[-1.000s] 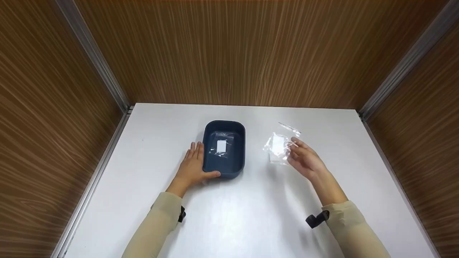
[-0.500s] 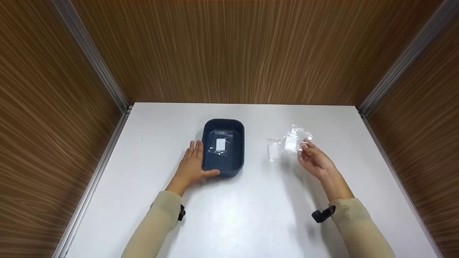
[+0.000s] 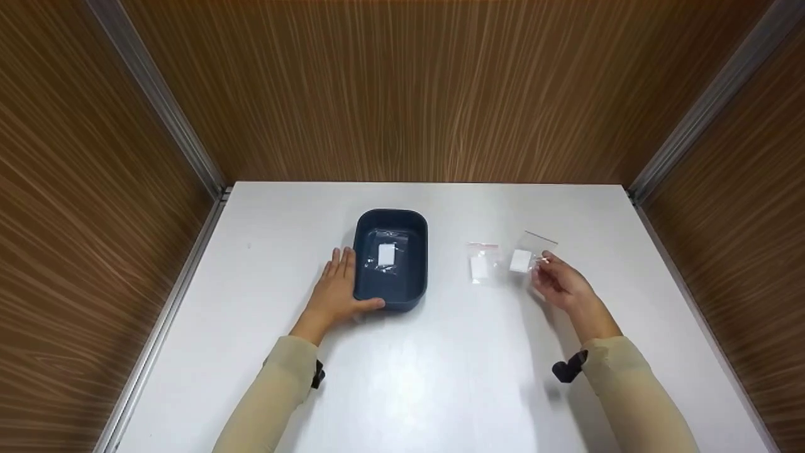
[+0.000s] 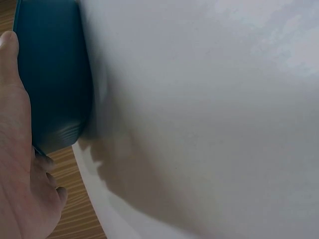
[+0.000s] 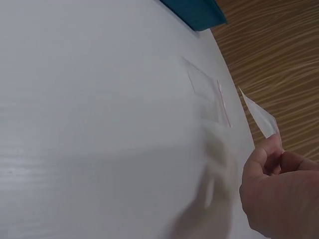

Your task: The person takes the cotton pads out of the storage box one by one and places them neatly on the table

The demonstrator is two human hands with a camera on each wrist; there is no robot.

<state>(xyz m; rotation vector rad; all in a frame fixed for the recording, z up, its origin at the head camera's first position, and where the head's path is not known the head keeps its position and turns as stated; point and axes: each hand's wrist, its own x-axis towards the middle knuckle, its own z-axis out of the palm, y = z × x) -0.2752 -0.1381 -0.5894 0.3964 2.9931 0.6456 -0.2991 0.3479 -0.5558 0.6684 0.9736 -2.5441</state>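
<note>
A dark blue rectangular box (image 3: 412,277) stands on the table, with a clear zip bag (image 3: 387,255) holding a white card inside it. Against the box's left side lie the straight fingers of my left hand (image 3: 336,292), while its thumb touches the near edge; the left wrist view has this hand (image 4: 20,144) beside the box wall (image 4: 55,74). My right hand (image 3: 563,286) pinches a second clear zip bag (image 3: 521,260), also with a white piece in it, by its right side, raised above the table. To its left, another zip bag (image 3: 479,267) with a reddish seal lies flat.
The white table (image 3: 402,377) is enclosed by wood-grain panels (image 3: 402,94) at the back and both sides. Metal rails (image 3: 163,94) run along the corners. A dark wrist camera (image 3: 570,367) sits at the right cuff.
My right hand has moved to the right with its zip bag, away from the bag lying on the table, which now shows fully. My left hand stays at the box.
</note>
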